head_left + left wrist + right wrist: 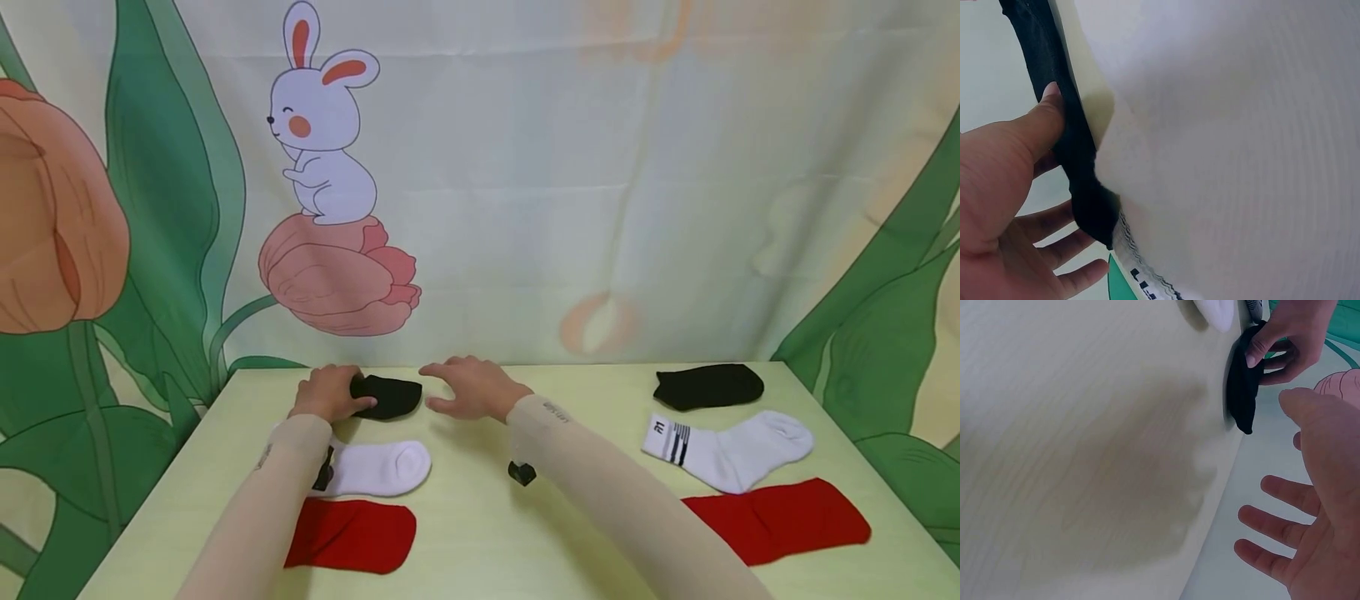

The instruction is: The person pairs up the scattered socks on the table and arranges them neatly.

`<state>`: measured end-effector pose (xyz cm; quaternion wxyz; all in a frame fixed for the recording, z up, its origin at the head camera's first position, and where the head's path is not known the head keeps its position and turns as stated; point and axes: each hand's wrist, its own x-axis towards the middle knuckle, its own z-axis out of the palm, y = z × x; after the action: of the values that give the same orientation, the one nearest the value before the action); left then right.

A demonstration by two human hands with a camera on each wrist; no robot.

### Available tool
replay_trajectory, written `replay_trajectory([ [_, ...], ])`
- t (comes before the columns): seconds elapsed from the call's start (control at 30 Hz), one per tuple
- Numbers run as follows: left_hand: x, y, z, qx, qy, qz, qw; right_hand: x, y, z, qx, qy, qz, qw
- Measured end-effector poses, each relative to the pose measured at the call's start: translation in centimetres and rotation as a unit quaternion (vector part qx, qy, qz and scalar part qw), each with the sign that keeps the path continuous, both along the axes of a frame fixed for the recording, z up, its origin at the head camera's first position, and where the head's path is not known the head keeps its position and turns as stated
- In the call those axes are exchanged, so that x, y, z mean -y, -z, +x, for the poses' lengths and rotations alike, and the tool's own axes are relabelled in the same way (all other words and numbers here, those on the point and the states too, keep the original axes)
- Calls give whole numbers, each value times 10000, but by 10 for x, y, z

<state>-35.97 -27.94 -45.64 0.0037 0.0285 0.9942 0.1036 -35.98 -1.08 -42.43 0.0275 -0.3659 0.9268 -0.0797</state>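
Observation:
At the far left of the table lies a black sock, and my left hand pinches its left part. In the left wrist view the thumb lies over the sock's near face while the other fingers reach behind it. My right hand hovers above the table just right of that sock, holding nothing, its fingers spread in the right wrist view. Below the black sock are a white sock, partly hidden by my left wrist, and a red sock, partly covered by the forearm.
Across the table on the right lie another black sock, a white sock with dark stripes and a red sock, partly behind my right forearm. A curtain with a rabbit and flowers hangs behind the table's far edge.

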Motion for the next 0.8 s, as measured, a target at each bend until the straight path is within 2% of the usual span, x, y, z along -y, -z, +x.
replay_trajectory([
  [0.3,-2,-1,0,-92,53,51,9999,12,20,-5,236,107,192,9995],
  [0.53,-2,0,-2,-33,30,83,10000,22,18,3,405,208,372,9983],
  [0.8,-2,-1,-1,9,47,72,10000,28,26,4,641,200,374,9970],
])
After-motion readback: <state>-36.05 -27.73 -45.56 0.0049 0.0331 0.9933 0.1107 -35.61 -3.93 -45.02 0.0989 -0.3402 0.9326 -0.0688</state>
